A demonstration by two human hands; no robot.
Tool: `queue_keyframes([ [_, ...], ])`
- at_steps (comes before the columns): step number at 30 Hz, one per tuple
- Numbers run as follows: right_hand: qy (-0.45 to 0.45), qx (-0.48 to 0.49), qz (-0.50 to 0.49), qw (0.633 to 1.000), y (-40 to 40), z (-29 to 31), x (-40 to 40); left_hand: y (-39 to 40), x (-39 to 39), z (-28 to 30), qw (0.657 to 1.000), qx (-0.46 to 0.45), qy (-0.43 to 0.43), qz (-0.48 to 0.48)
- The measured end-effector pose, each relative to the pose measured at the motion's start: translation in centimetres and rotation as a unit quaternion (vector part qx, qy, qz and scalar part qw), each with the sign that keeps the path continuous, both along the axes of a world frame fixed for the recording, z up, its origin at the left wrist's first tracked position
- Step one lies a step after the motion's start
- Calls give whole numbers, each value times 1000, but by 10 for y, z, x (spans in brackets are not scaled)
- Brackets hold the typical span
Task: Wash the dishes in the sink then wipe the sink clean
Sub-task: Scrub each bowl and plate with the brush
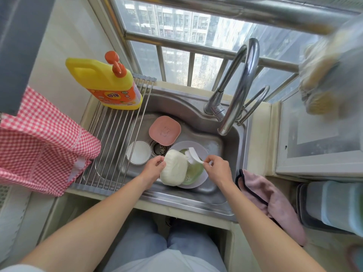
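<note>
In the steel sink [231, 146], my left hand [155, 165] grips the left edge of a cream rounded dish [173, 167], tilted over the basin. My right hand [215, 167] pinches the handle of a white dish brush [194, 156], whose head lies against the cream dish's top edge. Under them sits a green dish [194, 171] inside a pale grey plate [204, 152]. A pink square dish [164, 130] lies at the back of the basin. To the left a white round bowl [138, 155] stands beside the drain [159, 149].
A roll-up steel rack [115, 134] spans the sink's left side, with a yellow detergent bottle [107, 85] on its far end. The curved tap [241, 85] arches over the basin. A pink cloth [269, 201] lies on the right rim. A red checked cloth [39, 142] hangs at left.
</note>
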State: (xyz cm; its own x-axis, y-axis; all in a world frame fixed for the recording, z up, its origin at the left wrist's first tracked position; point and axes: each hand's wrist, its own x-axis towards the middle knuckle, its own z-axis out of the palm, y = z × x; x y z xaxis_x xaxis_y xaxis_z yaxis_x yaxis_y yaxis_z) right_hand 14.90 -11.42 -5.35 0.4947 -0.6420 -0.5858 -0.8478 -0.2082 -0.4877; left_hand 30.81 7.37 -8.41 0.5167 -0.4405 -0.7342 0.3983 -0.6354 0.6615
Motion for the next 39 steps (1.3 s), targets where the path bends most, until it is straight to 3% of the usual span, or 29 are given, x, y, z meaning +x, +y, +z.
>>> queue_keyframes([
  [2,13,6,3,1000,1,-3,-2,0,0,0,1000,3,3,-1],
  [7,-89,37,-10,995,10,8,2,-4,1,2,1000,3,21,16],
  [11,-67,12,4,998,19,13,3,-15,-2,5,996,40,65,48],
  [17,-48,-69,79,993,46,33,9,-33,-1,15,988,-20,153,29],
  [21,-29,-74,88,993,61,46,19,-35,-8,15,992,-22,126,-20],
  [25,-21,-51,14,998,56,48,39,-34,-14,18,998,-11,59,-1],
  [31,-13,-43,111,993,72,65,29,-24,-7,13,997,-39,58,42],
  [37,-26,-48,-2,999,53,51,42,-34,-19,23,996,-45,71,4],
  [39,-40,-31,8,999,57,55,36,-36,-16,22,997,-36,64,9],
])
